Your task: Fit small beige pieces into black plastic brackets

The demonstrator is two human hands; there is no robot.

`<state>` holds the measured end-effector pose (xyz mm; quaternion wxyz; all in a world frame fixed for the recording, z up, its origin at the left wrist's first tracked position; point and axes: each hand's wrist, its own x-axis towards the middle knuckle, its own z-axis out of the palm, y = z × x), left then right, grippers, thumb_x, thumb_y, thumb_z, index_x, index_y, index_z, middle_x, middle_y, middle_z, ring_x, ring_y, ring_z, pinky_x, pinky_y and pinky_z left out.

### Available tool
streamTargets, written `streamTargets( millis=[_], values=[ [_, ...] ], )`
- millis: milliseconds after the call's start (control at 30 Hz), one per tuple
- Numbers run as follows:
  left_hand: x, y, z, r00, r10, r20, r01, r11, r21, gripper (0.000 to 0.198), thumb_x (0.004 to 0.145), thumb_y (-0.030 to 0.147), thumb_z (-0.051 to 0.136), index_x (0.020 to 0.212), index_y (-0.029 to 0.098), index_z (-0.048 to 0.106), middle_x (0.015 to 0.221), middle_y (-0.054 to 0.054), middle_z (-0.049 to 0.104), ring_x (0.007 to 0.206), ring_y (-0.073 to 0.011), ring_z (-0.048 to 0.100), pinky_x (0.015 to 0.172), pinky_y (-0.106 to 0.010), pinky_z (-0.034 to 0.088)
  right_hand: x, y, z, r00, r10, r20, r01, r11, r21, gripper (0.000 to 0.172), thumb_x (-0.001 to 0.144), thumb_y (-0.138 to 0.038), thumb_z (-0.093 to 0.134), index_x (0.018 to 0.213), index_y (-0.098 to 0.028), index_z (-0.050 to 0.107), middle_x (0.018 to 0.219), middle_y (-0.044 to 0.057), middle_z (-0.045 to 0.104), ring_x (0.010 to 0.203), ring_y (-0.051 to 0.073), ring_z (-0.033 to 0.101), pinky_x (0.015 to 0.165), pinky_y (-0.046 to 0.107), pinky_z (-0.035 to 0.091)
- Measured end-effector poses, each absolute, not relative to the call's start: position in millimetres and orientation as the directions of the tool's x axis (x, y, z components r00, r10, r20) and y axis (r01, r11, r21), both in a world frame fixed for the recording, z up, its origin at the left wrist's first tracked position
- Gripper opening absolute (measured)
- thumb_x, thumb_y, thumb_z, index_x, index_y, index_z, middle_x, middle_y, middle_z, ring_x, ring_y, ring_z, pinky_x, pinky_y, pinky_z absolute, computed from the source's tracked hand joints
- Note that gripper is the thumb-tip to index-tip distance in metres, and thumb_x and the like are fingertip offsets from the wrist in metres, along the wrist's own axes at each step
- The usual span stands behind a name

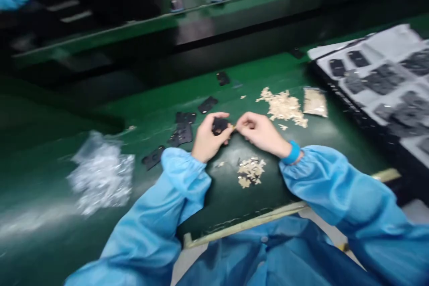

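Note:
My left hand (208, 137) is closed round a small black flat part (219, 125), held just above the green bench top (254, 76). My right hand (261, 133) is pinched on a tiny pale piece (233, 126) that touches the black part's right edge. Both arms wear blue sleeves, and a blue band (292, 153) sits on my right wrist. A small heap of pale pieces (250, 171) lies right below my hands. Several black flat parts (182, 133) lie to the left of my left hand. The picture is blurred by motion.
A bigger heap of pale pieces (283, 106) and a small clear bag (315, 102) lie beyond my right hand. A tray of dark parts on white sheets (385, 80) fills the right. Crumpled clear plastic bags (100, 174) lie at the left. A raised shelf (201, 4) runs behind.

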<state>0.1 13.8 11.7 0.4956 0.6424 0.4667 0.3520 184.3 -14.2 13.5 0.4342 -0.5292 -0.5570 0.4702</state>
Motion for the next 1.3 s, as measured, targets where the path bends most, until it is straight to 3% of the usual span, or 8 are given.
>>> streamTargets(
  millis=[167,433,700,867,1000,1167,1233,1300],
  values=[
    [1.2,16.4,0.2,0.317,0.948,-0.011,0.137,-0.034,0.99,0.043,0.082,0.031,0.076,0.12,0.019,0.058,0.091,-0.001,0.069,0.052,-0.0045,0.058,0.05,-0.018,0.048,190.4,-16.7,7.1,-0.014,0.997,0.08,0.241,0.081,-0.967,0.006,0.088,-0.025,0.065,0.087,-0.02,0.061,0.066,-0.003,0.06,0.054,0.012,0.055,0.052,0.026,0.043],
    [1.3,15.9,-1.6,0.344,0.938,0.038,0.087,-0.072,0.994,0.039,0.085,0.025,0.074,0.121,0.019,0.059,0.093,-0.001,0.068,0.053,-0.0048,0.057,0.052,-0.019,0.05,189.4,-20.9,5.1,-0.148,0.907,0.394,0.563,0.405,-0.72,0.005,0.091,-0.018,0.065,0.094,-0.019,0.068,0.078,0.001,0.064,0.058,0.012,0.056,0.057,0.027,0.047],
    [2.5,15.2,-1.7,0.362,0.93,0.061,0.119,-0.111,0.987,0.039,0.084,0.022,0.073,0.121,0.019,0.061,0.093,-0.001,0.068,0.054,-0.0041,0.057,0.054,-0.018,0.051,186.6,-20.5,5.1,-0.116,0.925,0.363,0.6,0.356,-0.717,0.008,0.089,-0.018,0.062,0.084,-0.02,0.068,0.07,0.001,0.064,0.059,0.014,0.058,0.058,0.028,0.046],
    [3.1,17.4,-1.0,0.299,0.954,0.032,0.051,-0.049,0.997,0.039,0.084,0.02,0.071,0.121,0.018,0.058,0.091,0.0,0.067,0.052,-0.0038,0.056,0.05,-0.017,0.049,205.2,-5.5,5.5,0.163,0.955,0.249,0.496,0.139,-0.857,0.008,0.087,-0.02,0.059,0.088,-0.02,0.067,0.073,0.002,0.067,0.057,0.015,0.058,0.055,0.029,0.044],
    [3.2,19.9,-1.2,0.246,0.969,0.036,0.019,-0.042,0.999,0.038,0.084,0.02,0.071,0.12,0.018,0.058,0.093,-0.001,0.068,0.05,-0.0028,0.055,0.048,-0.017,0.046,230.4,9.0,5.8,0.338,0.875,0.346,0.613,0.074,-0.787,0.008,0.088,-0.023,0.06,0.082,-0.021,0.066,0.072,0.002,0.065,0.06,0.018,0.058,0.06,0.033,0.045],
    [4.4,19.4,-4.3,0.245,0.968,0.049,-0.018,-0.046,0.999,0.041,0.082,0.021,0.074,0.119,0.018,0.058,0.092,-0.001,0.069,0.053,-0.0042,0.056,0.049,-0.017,0.047,230.2,6.6,12.7,0.227,0.873,0.433,0.736,0.138,-0.663,0.007,0.083,-0.022,0.069,0.084,-0.022,0.063,0.082,0.004,0.063,0.069,0.019,0.056,0.073,0.038,0.049],
    [4.6,18.0,-6.3,0.251,0.966,0.059,-0.03,-0.053,0.998,0.047,0.079,0.024,0.079,0.12,0.019,0.059,0.092,-0.001,0.071,0.056,-0.0058,0.058,0.05,-0.018,0.049,220.3,0.0,17.4,0.175,0.923,0.344,0.627,0.165,-0.762,0.012,0.083,-0.022,0.07,0.092,-0.022,0.064,0.086,0.004,0.064,0.066,0.016,0.056,0.067,0.035,0.049],
    [4.1,16.4,-8.2,0.255,0.963,0.091,-0.025,-0.087,0.996,0.054,0.075,0.028,0.084,0.122,0.02,0.059,0.094,-0.002,0.072,0.061,-0.0074,0.06,0.054,-0.02,0.051,209.7,-7.0,21.9,0.06,0.995,0.078,0.4,0.047,-0.915,0.011,0.089,-0.031,0.068,0.091,-0.022,0.064,0.072,0.001,0.06,0.053,0.013,0.05,0.051,0.029,0.042]
  ],
)
